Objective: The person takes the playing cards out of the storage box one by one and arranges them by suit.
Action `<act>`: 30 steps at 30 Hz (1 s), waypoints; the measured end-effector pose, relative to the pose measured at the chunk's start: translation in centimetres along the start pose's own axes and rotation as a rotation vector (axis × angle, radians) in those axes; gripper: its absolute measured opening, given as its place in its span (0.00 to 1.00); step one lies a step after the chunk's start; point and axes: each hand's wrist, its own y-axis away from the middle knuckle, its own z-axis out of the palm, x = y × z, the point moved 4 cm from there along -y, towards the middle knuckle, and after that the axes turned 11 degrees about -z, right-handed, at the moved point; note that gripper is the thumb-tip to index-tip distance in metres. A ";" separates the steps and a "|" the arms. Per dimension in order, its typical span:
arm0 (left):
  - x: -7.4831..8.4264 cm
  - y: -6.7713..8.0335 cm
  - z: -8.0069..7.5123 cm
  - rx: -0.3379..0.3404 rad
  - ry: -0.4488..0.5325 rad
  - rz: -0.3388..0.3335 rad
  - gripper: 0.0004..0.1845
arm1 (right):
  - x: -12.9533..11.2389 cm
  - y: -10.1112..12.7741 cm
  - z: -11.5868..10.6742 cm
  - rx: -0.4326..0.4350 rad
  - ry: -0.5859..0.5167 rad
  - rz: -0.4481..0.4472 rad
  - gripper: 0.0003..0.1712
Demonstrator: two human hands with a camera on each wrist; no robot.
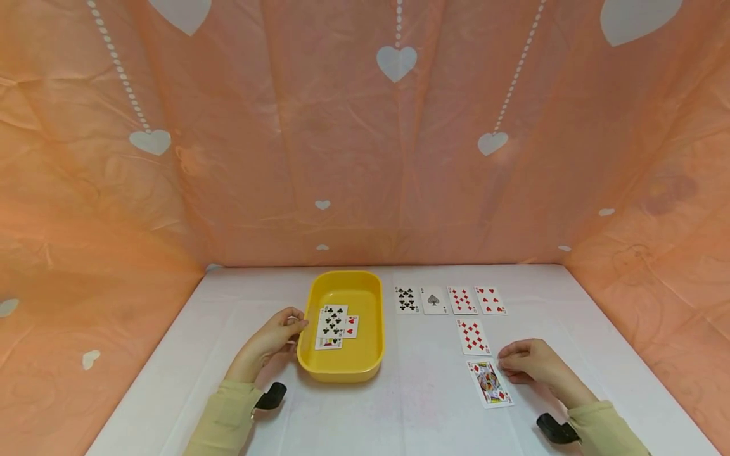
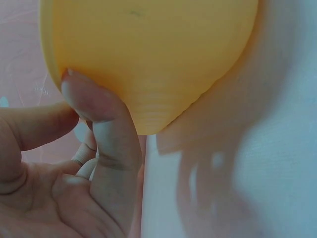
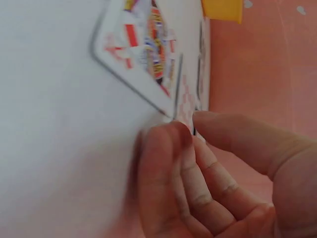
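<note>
My left hand [image 1: 281, 332] holds the left rim of a yellow tray [image 1: 342, 373]. In the left wrist view its thumb [image 2: 106, 129] presses the tray's outer wall [image 2: 148, 49]. Several playing cards [image 1: 333, 326] lie face up inside the tray. My right hand [image 1: 527, 362] rests on the table with loosely curled fingers just right of a king of diamonds [image 1: 489, 382] that lies flat. Seen from the right wrist, the fingertips [image 3: 168, 139] are at the corner of that card [image 3: 143, 44], the thumb is apart, and nothing is pinched.
A diamonds card [image 1: 473, 335] lies above the king. Behind it runs a row: a clubs card [image 1: 407, 299], the ace of spades [image 1: 433, 299], a diamonds card [image 1: 462, 299] and a hearts card [image 1: 490, 300]. Orange cloth with white hearts walls in the white table [image 1: 422, 411].
</note>
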 end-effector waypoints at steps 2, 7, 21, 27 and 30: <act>-0.1 0.1 0.0 0.000 0.003 -0.002 0.06 | -0.5 -0.2 -0.1 -0.022 -0.012 -0.024 0.15; -0.2 0.2 0.0 0.003 0.005 -0.010 0.07 | -3.5 -1.3 0.1 -0.082 -0.041 -0.137 0.21; 0.2 0.2 0.4 -0.011 0.025 0.000 0.08 | -12.9 -6.8 6.7 -0.262 -0.245 -0.331 0.22; 0.2 0.4 0.2 -0.002 0.022 -0.011 0.09 | -15.3 -8.8 10.9 -0.346 -0.356 -0.311 0.22; 0.1 0.3 0.2 -0.002 0.028 -0.015 0.08 | -16.0 -9.4 13.1 -0.380 -0.370 -0.290 0.22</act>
